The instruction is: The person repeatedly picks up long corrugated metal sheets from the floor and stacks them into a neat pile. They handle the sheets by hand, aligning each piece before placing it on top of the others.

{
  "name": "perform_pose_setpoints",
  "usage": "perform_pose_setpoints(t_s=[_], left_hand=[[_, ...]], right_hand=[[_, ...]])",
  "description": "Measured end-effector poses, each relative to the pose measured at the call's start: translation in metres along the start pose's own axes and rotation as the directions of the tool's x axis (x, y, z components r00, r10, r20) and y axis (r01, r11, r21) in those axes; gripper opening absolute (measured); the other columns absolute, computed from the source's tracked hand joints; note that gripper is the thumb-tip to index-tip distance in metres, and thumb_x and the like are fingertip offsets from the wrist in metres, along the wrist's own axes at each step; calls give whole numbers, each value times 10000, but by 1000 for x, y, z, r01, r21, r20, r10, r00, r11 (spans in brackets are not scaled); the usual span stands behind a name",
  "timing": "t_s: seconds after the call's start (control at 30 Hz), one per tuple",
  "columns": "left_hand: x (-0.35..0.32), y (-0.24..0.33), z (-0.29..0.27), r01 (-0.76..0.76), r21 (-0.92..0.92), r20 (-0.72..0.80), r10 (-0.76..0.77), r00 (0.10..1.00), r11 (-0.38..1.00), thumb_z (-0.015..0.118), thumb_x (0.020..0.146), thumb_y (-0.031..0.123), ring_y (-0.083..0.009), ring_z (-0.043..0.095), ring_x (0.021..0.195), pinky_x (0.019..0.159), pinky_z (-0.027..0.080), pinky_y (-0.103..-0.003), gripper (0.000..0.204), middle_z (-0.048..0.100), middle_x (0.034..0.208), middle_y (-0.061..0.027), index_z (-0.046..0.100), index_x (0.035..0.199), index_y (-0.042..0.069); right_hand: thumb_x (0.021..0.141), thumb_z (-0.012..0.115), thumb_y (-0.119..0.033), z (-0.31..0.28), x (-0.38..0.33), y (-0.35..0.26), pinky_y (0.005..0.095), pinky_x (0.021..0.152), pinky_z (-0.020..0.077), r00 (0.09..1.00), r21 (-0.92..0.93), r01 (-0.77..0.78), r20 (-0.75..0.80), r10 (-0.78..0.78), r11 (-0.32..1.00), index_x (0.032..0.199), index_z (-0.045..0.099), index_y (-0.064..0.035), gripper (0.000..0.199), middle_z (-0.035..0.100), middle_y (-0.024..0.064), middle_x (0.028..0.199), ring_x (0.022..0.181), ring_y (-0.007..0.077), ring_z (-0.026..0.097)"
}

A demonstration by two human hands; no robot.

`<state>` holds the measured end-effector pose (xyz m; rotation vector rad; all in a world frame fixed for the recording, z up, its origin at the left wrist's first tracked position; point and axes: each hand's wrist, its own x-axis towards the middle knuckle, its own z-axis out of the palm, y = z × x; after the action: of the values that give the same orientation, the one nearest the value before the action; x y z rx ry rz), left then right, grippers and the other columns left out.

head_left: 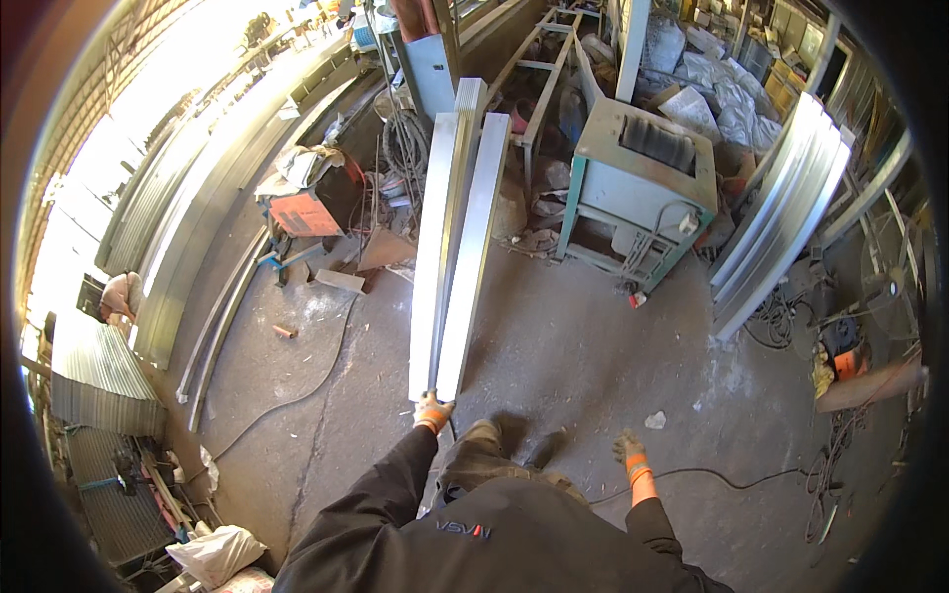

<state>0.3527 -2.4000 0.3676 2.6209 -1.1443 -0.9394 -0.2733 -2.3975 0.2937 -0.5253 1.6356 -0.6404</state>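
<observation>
Two long, silvery metal profiles, a left one [432, 247] and a right one [476, 237], stretch away from me side by side, their far ends spread apart. Between them more metal profiles [470, 94] show, reaching a little farther. My left hand [432, 410], in a work glove with an orange cuff, is closed at the near ends where the two meet; its fingertips are partly hidden. Off to the right, my gloved right hand [630, 448] hangs above the floor with its fingers loosely apart, holding nothing.
A green-framed metal machine [643, 163] stands ahead on the right. Beyond it lean curved shiny metal sheets [786, 217]. An orange box-shaped machine [304, 212] sits on the left. Cables, including a black one [727, 479], cross the floor. Stacked ribbed sheets [104, 381] lie far left.
</observation>
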Motion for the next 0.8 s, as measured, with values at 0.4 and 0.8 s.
perform_pose_setpoints(t_s=[0.4,0.8], left_hand=[[602,167,-123,104,-140,-185,-129,974,985,902,772,700,-444,373,1639,1336,330,-551,1331,401,1771,-252,298,1757,38],[816,249,-132,176,-57,-273,-185,944,983,965,767,557,-464,319,1655,1361,257,-545,1386,342,1772,-306,186,1802,64]], right_hand=[[1041,675,-206,151,52,-186,438,1089,585,921,-368,-368,-269,281,854,1589,604,-68,570,760,139,1425,1248,286,746],[1051,785,-222,427,69,-412,384,1137,546,984,-612,-45,110,141,790,1576,632,-73,567,748,106,1467,1332,263,708]])
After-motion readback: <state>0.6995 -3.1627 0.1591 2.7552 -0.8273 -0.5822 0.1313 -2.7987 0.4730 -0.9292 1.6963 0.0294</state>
